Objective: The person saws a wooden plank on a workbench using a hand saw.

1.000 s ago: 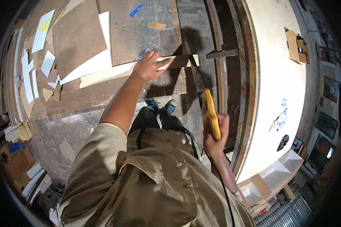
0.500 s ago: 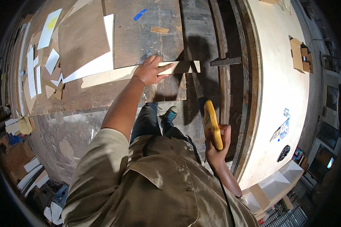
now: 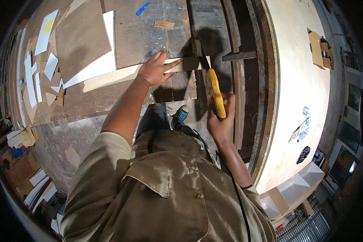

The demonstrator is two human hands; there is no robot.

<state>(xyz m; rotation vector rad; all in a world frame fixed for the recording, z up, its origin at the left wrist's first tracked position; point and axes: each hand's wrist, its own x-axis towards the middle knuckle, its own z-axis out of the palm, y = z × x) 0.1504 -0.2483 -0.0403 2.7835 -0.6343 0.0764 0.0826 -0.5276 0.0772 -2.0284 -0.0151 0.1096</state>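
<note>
A long pale wooden strip (image 3: 109, 80) lies across the dark workbench (image 3: 149, 38), its right end jutting past the bench's edge. My left hand (image 3: 154, 69) presses on the strip and grips it, some fingers curled at its far edge and others stretched toward the right end. In my right hand (image 3: 222, 126) is a handsaw (image 3: 216, 93), closed fingers wrapped round its yellow handle. The handle is now close to the strip's overhanging end. Most of the blade is hidden from above or lost in shadow.
A brown sheet (image 3: 82, 42) over a white panel sits on the bench's left, beside several white offcuts (image 3: 50, 66). Farther back lie a blue object (image 3: 142, 9) and a small wood scrap (image 3: 164, 24). On the right, a large pale panel (image 3: 298, 84) carries a cardboard box (image 3: 316, 48).
My right hand has pushed the saw forward, away from my body, bringing its handle up to the strip. My left hand stays on the strip; the whole view has shifted slightly.
</note>
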